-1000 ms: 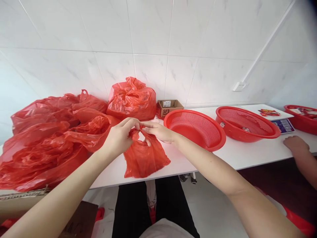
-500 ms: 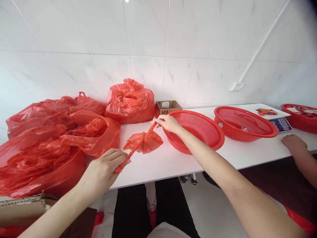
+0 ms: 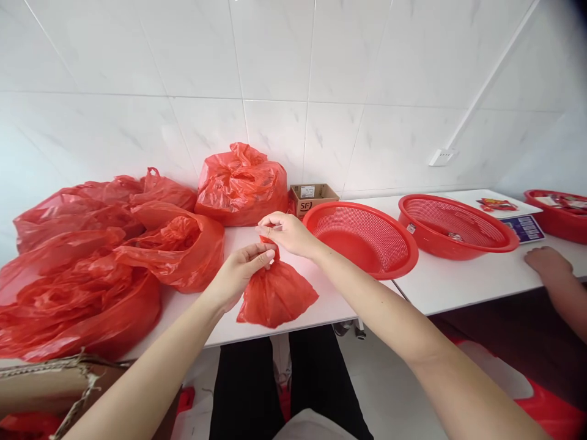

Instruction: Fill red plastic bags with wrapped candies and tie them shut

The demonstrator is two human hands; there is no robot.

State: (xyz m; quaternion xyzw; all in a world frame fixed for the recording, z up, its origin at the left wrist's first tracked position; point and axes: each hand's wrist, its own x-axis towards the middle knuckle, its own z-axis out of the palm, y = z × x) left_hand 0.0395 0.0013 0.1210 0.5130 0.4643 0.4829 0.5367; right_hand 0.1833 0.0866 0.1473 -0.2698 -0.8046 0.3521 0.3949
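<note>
partly, left fingers hide the small bag — its neck.

The little bag and the baskets are red. The counter is white. The white wall has grey streaks.

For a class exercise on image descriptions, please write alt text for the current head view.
A person's left hand pinches the top of a small red bag, the right hand close by, at a white table. Large red bags sit at left, red baskets at right.
</note>
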